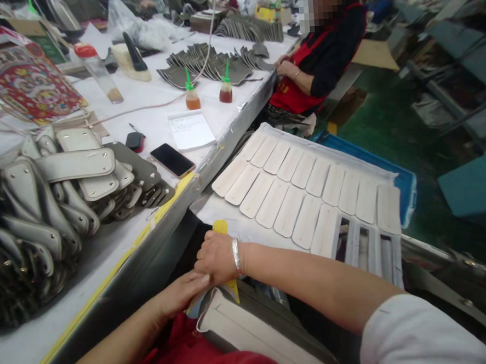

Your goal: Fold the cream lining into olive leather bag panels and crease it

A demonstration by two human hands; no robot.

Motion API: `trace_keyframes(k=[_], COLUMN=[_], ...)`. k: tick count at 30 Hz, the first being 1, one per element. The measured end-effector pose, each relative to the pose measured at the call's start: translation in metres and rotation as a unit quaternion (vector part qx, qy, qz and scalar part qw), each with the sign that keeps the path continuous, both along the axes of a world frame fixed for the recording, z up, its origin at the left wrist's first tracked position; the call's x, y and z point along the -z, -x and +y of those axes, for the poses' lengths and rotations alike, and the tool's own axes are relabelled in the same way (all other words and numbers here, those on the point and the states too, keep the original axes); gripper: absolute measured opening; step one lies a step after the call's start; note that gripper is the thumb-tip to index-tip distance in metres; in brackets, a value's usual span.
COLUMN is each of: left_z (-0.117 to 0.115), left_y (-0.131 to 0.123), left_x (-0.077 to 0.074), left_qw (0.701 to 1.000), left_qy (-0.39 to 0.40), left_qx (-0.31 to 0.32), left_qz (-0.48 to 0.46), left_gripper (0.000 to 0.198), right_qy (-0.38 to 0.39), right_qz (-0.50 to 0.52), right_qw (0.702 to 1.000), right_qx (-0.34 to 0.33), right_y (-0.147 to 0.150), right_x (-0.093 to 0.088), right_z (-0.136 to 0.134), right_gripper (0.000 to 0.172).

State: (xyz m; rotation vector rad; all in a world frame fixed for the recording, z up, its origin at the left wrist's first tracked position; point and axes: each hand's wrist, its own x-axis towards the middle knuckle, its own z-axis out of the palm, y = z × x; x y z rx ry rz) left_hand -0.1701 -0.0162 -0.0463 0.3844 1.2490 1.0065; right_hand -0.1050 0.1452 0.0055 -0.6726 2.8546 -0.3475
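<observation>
My right hand (218, 256), with a silvery band at the wrist, is closed around a yellow piece (220, 226) that shows above and below the fist. Its kind is hidden by the fingers. My left hand (183, 293) lies against the right one, its fingers curled together at the right fingertips; what they hold, if anything, is hidden. Just below both hands, over my lap, is a long dark-grey panel with a pale strip (255, 327) along it. Right of the hands, a white-covered board (207, 209) carries rows of pale rounded strips (279, 204).
Grey straps with metal studs (31, 217) are heaped on the left table. Behind them are a phone (172, 159), a notepad (191, 131) and two small green-tipped bottles (192, 100). A co-worker in a red apron (291, 94) sits beyond; a blue tray (406, 186) is under the board.
</observation>
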Motion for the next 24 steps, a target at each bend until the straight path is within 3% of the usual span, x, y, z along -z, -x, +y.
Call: trace_keyframes(k=[5,10,18,24], left_z=[0.004,-0.003,0.003,0.0], left_y=[-0.023,-0.031,-0.035,-0.029], left_x=[0.005,0.005,-0.002,0.004], left_qw=[0.988,0.976,0.974,0.976], left_qy=[0.034,0.063,0.055,0.036], left_qx=[-0.04,-0.048,0.004,0.02], left_qz=[0.146,0.202,0.219,0.213], left_gripper=[0.057,0.057,0.061,0.056], right_qy=[0.003,0.024,0.03,0.051], right_qz=[-0.01,0.009,-0.002,-0.014], right_qw=[1.0,1.0,1.0,0.998], right_qx=[-0.002,-0.018,-0.007,0.018], right_y=[-0.009,-0.012,-0.017,-0.022], right_x=[0.001,0.002,-0.001,0.001], right_z=[0.003,0.003,0.004,0.005], right_gripper=[0.024,0.02,0.02,0.02])
